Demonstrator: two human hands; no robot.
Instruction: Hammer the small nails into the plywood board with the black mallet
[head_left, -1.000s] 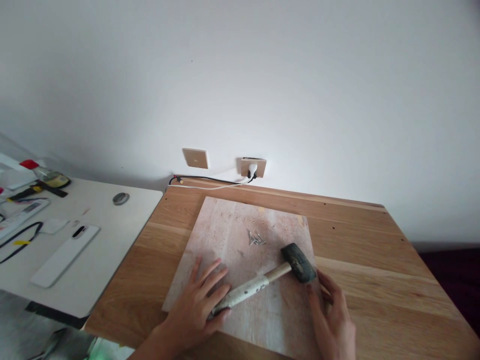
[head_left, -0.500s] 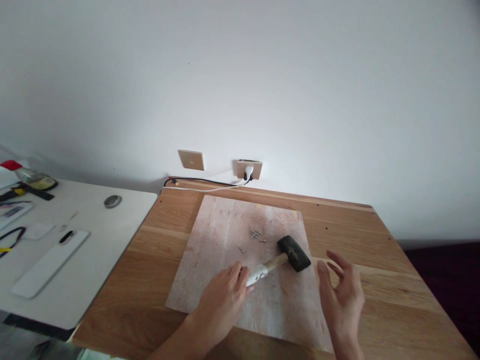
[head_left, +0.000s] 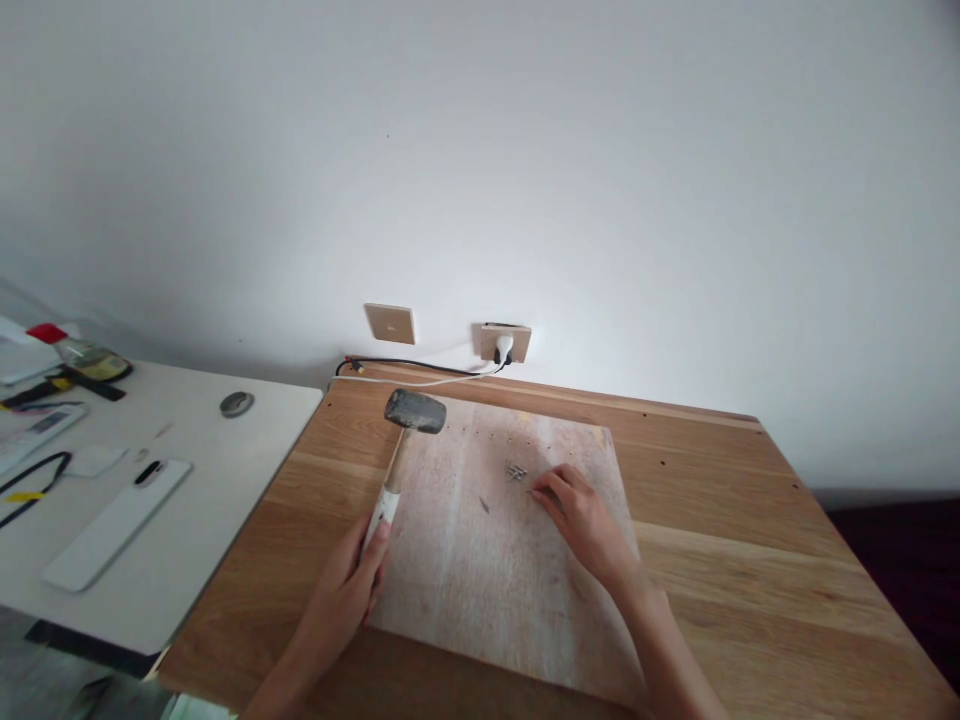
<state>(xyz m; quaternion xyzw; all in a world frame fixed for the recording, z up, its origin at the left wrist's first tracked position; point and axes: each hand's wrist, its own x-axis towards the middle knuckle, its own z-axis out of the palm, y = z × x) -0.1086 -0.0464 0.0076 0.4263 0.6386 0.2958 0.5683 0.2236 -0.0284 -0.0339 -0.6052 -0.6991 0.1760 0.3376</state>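
Observation:
A rubber mallet with a black head and a wooden handle wrapped in white is held in my left hand. Its head points up and away, over the left edge of a pale, worn board. My right hand is closed in a pinch low over the board. A small nail shows at its fingertips, mostly hidden by them. Just left of these fingers lies a small pile of nails. One loose nail rests apart from the pile, nearer to me.
The board lies on a wooden table against a white wall. A socket with a white plug and cables sit at the back edge. On a white table to the left are a phone, a tape roll and a red-capped bottle.
My left hand has swung the mallet from the right side of the board to its left. My right hand has moved left onto the board and closed on a nail beside the pile.

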